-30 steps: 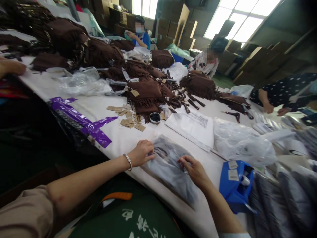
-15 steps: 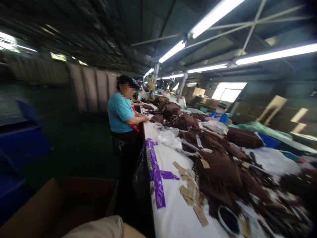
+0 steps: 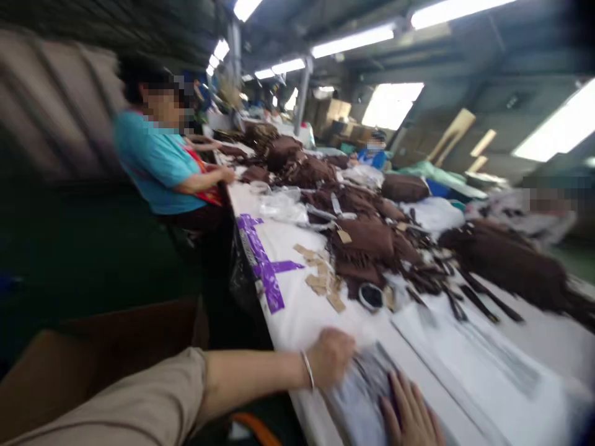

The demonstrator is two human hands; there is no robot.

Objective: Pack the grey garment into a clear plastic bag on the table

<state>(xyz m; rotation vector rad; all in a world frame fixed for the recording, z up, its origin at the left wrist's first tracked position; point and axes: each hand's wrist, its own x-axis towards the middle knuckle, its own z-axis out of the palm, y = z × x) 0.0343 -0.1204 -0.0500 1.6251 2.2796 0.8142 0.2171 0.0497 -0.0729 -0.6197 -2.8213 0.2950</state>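
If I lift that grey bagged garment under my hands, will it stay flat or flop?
The bagged garment probably flops: it looks like soft folded cloth in thin film. The film looks glossy, so it may slide on the table. Left hand and right hand press it flat.

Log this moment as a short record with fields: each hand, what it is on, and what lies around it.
left hand: closed on the near edge of the grey bagged garment
right hand: flat on the same bag, fingers spread
surface: white table
near the hands: purple tape, paper tags, brown fringed bags
other people: a person in a teal shirt at the table's left side
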